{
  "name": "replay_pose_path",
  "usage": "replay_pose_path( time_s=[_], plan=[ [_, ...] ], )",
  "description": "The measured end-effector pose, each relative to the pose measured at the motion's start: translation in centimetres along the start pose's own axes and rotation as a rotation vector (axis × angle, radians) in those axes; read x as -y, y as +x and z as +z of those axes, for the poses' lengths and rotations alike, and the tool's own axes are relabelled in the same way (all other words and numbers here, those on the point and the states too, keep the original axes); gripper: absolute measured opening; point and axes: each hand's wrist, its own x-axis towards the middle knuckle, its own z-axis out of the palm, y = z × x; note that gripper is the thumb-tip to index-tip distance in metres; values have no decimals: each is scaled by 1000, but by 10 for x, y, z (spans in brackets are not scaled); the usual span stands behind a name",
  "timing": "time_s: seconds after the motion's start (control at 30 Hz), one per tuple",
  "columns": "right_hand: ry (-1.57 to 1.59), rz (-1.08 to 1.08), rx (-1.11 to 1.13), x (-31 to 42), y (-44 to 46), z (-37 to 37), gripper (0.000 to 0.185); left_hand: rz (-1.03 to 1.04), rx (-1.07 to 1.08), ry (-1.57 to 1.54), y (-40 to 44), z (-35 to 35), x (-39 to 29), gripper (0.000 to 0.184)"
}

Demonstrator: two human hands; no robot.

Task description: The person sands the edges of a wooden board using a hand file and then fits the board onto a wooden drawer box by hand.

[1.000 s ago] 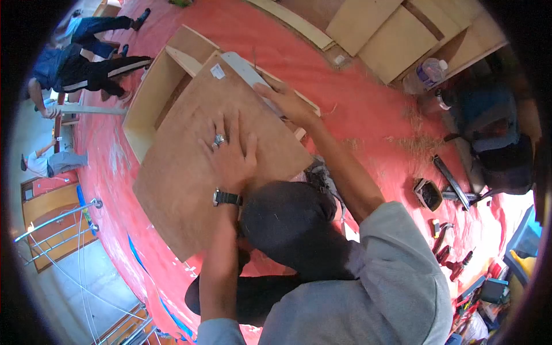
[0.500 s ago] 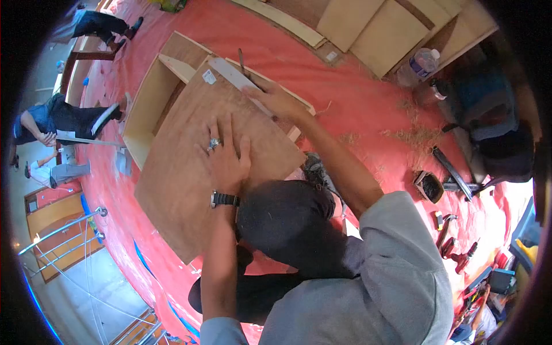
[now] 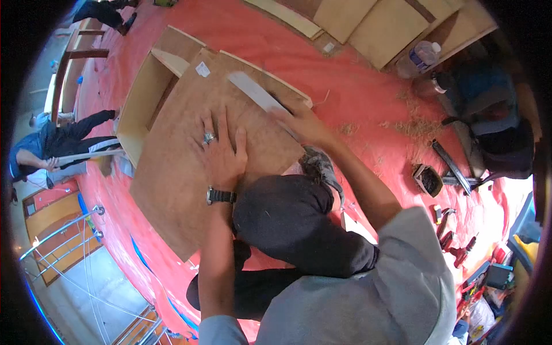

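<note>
My left hand (image 3: 221, 152) lies flat with its fingers spread on a brown wooden panel (image 3: 178, 167), a ring on one finger and a watch at the wrist. Near the panel's upper right edge, my right hand (image 3: 299, 121) grips a long pale flat bar (image 3: 253, 91). Its fingertips are partly hidden. A white label (image 3: 202, 69) is stuck near the panel's top corner. Behind the panel stands an open wooden box frame (image 3: 133, 109). My bent knee (image 3: 282, 215) presses close to the panel's lower right side.
Wooden boards (image 3: 391, 34), a plastic bottle (image 3: 418, 59) and a dark bag (image 3: 503, 146) are at the upper right. A small container of dark bits (image 3: 428, 180) and hand tools (image 3: 463, 250) lie at right. At left, a person (image 3: 43, 146) holds a long strip; metal rails (image 3: 60, 230) stand below.
My right hand has moved down and to the right with the pale bar, which now lies further onto the panel. My left hand stays flat on the panel. The person at left has shifted.
</note>
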Motion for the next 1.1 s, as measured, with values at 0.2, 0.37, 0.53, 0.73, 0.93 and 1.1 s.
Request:
replay_pose_path(
  time_s=[0.2, 0.37, 0.53, 0.73, 0.93, 1.1],
  plan=[
    [273, 259, 40, 4, 72, 22, 54, 8, 10, 4, -7, 2, 2, 70],
    [122, 208, 15, 26, -99, -20, 64, -9, 18, -3, -4, 8, 5, 68],
    [66, 230, 37, 28, -104, -25, 62, 5, 29, 0, -5, 4, 3, 69],
    [370, 365, 52, -8, 65, 22, 66, -1, 35, 23, -4, 2, 2, 71],
    [327, 304, -18, -3, 40, 23, 62, -11, 19, 19, -7, 2, 2, 71],
    [322, 590, 88, 33, -142, -35, 65, 12, -1, 19, -2, 6, 5, 70]
  ],
)
